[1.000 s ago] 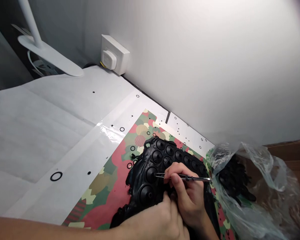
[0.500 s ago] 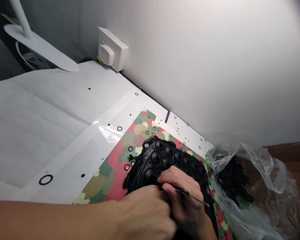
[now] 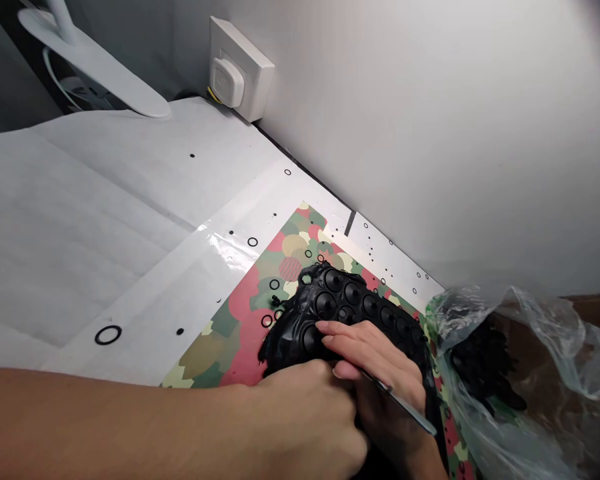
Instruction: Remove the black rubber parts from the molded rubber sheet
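Note:
A black rubber-like moulded sheet (image 3: 290, 333) with rows of round, cone-topped bumps lies on a camouflage-patterned mat (image 3: 240, 310). My left hand (image 3: 310, 420) is curled closed over the near part of the sheet; its fingertips are hidden, so what they grip does not show. Just beyond it, my right hand (image 3: 380, 360) holds a slim metal tool (image 3: 413, 410) with a flat silver end, its kind unclear and its working tip hidden. The right fingertips rest at a bump on the sheet's left side.
Loose black rings (image 3: 109, 335) and small black dots lie on the white table covering (image 3: 105, 233). To the right, a clear plastic bag (image 3: 570, 353) holds black rubbery pieces (image 3: 483, 363). A white lamp base (image 3: 105, 67) and a wall socket (image 3: 255, 73) stand at the back.
The whole view has shifted, so things appear farther right and slightly higher. My right hand has flattened, with its fingers stretched over the bump, and the tool's silver end shows more.

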Tool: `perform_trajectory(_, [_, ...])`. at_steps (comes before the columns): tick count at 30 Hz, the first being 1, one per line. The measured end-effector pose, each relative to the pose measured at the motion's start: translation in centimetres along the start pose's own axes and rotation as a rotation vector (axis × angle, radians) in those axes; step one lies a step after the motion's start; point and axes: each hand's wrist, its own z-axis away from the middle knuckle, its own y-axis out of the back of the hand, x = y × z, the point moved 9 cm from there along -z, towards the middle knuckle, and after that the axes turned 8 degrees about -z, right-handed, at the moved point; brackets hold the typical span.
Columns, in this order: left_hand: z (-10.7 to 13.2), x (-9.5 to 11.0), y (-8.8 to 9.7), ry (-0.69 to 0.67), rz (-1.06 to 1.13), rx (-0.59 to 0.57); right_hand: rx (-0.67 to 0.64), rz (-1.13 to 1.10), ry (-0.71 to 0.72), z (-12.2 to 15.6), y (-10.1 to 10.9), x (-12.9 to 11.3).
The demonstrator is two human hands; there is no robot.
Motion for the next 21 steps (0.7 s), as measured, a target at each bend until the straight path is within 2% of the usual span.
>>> perform_trajectory(3, [0.0, -0.1, -0.2, 0.018, 0.022, -0.01, -0.011, -0.054, -0.068, -0.5, 0.1, 0.5])
perform_trajectory(12, [0.0, -0.4, 1.2, 0.067, 0.069, 0.029, 0.013, -0.14, -0.183, -1.8, 0.4, 0.8])
perform_trajectory(21, [-0.1, -0.6, 1.5, 0.11, 0.14, -0.052, 0.031, -0.135, -0.203, -1.9, 0.4, 1.2])
